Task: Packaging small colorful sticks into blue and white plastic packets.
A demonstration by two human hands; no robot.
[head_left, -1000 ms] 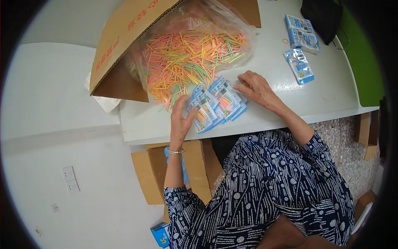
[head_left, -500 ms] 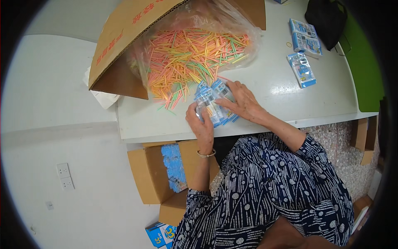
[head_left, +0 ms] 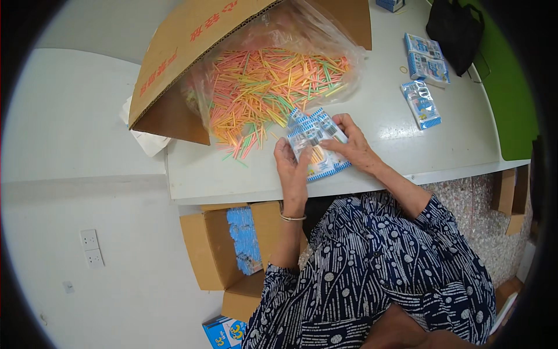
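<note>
Packets [head_left: 315,135] bunch near the table's [head_left: 232,181] six-o'clock edge, the left hand [head_left: 293,171] pinching them from eight o'clock, the right hand [head_left: 358,151] from three, thumbs on top. Coloured sticks [head_left: 261,87] heap at eleven; other packets [head_left: 429,68] lie at two.

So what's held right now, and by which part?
Blue-and-white packets, bunched together: left hand on their left side, right hand on their right side, both thumbs over the front.
</note>
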